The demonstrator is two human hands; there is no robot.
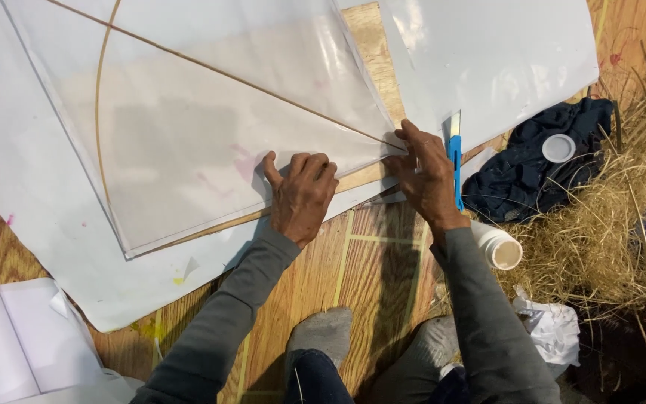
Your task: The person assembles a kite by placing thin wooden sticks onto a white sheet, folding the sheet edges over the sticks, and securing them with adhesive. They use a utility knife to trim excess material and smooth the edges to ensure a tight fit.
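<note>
A translucent white kite sheet (188, 127) with thin wooden sticks (211, 69) lies on the wood-pattern floor. My left hand (300, 193) presses fingers down on the sheet's lower edge. My right hand (428, 179) rests at the sheet's right corner, where the straight stick ends, pinching the folded edge there. A blue utility knife (455, 161) lies just right of my right hand, blade end pointing away from me. It is not gripped.
Large white paper sheets (46, 224) lie under and beside the kite. A rolled white paper (9, 337) sits at lower left. An open white bottle (499, 245), its cap (559, 147) on dark blue cloth (532, 168), straw (607, 232) and crumpled paper (555, 325) lie right.
</note>
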